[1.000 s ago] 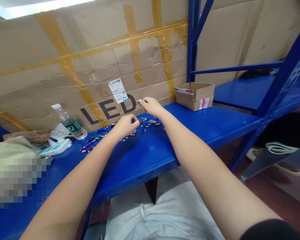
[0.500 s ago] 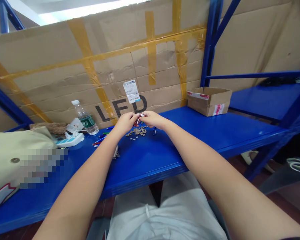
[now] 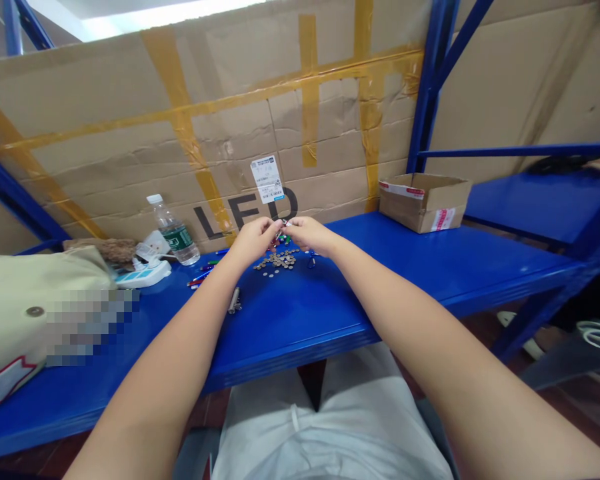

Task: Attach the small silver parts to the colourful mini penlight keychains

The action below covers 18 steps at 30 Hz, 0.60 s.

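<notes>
My left hand (image 3: 254,239) and my right hand (image 3: 309,235) meet above the far part of the blue table (image 3: 290,313). Both have their fingers pinched round a small shiny piece (image 3: 283,230), mostly hidden and too small to name. Beneath them lies a spread of small round metal discs (image 3: 275,261). A dark blue piece with a loop (image 3: 312,261) rests below my right hand. Coloured slim tubes (image 3: 200,277) lie left of my left wrist, partly covered by it. Silvery cylinders (image 3: 235,301) sit close to my left forearm.
A water bottle (image 3: 177,233) leans at the back left beside a white power strip (image 3: 145,274). A pale bag (image 3: 15,293) takes up the left end. An open cardboard box (image 3: 423,205) stands at the back right, against blue rack posts (image 3: 427,100). Cardboard (image 3: 230,140) walls the back.
The red part seen between my fingers earlier no longer shows there; a darker, silvery bit shows now. My hands stay close together, and the view has shifted slightly.
</notes>
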Available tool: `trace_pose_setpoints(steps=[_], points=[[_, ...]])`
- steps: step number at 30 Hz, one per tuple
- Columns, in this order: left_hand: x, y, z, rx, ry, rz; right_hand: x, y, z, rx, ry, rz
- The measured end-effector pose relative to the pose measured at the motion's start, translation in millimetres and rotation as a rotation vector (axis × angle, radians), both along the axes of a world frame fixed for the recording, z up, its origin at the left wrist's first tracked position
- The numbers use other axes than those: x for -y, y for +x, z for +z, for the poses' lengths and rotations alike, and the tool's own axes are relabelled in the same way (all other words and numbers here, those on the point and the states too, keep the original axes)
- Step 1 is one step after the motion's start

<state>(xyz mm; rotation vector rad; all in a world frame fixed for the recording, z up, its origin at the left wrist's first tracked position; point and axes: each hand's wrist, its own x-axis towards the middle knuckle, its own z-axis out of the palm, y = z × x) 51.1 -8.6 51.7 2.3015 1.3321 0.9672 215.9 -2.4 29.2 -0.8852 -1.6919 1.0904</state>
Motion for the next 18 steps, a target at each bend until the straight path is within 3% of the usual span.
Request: trace_pose_setpoints(steps=[4,8,11,18], points=[[-4.7,0.5,-4.9,-0.135,0.028,-0.108,-3.7,1.9,-0.3,-0.152,-0.106,0.011],[-6.4,2.4,-6.5,-0.497,0.302,0.055,-2.0,1.9,0.1,-0.179,-0.177,0.034],[-4.4,5.3,-7.4,-0.743,0.370,0.183,-1.3,-0.7,-0.3,-0.196,-0.201,0.077],[-0.4,8.4,-10.7,-0.854,0.415,0.228,-2.0,-0.1,-0.2,-0.189,-0.266,0.110]])
